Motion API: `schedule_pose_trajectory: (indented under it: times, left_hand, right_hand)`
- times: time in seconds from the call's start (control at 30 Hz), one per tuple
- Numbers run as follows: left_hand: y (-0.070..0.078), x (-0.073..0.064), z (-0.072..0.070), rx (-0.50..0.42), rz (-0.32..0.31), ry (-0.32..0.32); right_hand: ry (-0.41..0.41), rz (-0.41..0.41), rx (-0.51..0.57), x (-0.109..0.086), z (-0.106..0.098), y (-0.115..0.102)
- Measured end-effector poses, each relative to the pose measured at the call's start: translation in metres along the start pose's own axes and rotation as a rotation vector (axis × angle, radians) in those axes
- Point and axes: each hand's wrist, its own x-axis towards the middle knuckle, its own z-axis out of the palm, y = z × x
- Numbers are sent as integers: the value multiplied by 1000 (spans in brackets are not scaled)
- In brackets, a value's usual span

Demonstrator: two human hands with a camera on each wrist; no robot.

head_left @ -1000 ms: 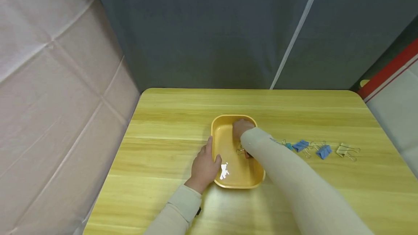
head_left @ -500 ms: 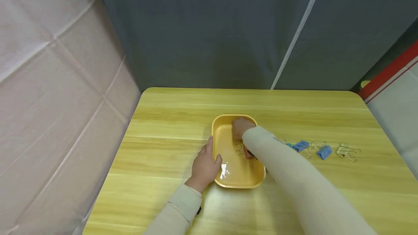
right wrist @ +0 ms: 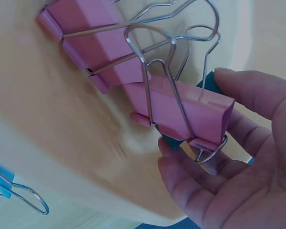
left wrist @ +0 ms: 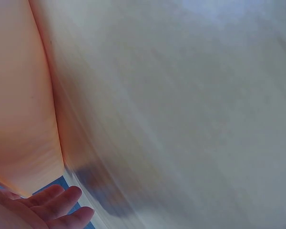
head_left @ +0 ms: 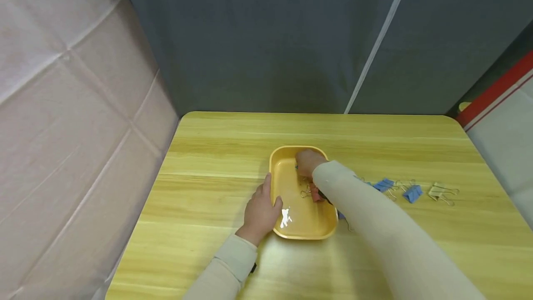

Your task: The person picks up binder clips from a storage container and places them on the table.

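My right hand (head_left: 309,163) reaches into the far end of a yellow plastic tray (head_left: 306,237). In the right wrist view its thumb and fingers pinch a teal binder clip (right wrist: 209,83), mostly hidden behind a pink binder clip (right wrist: 188,107). Another pink binder clip (right wrist: 93,40) lies beside that one against the tray floor. From above, part of the pink clips shows under my right wrist. My left hand (head_left: 261,213) rests at the tray's left side, fingers straight along the outer wall and thumb over the rim. The left wrist view shows its fingers (left wrist: 62,210) loosely extended.
Right of the tray, two blue binder clips (head_left: 413,193) and a pale yellow one (head_left: 438,191) lie in a row on the wooden table (head_left: 208,152). My right sleeve (head_left: 374,216) covers part of this row. A dark blue clip (head_left: 341,215) shows beside the tray's lower right.
My right hand has shifted very slightly, and a bit of teal now shows under it. More of the pink clip and a dark blue clip beside the tray have come into sight. The left hand stays put.
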Motion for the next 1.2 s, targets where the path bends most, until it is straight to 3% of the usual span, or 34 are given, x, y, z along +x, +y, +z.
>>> schedule_pose_trajectory:
  times: [0.33, 1.2]
  left_hand:
    - [-3, 2, 0, 5, 11, 16]
    - [-5, 4, 1, 6, 1, 9]
  right_hand:
    - [36, -78, 43, -1, -2, -2]
    - [-4, -78, 95, -1, -6, -8]
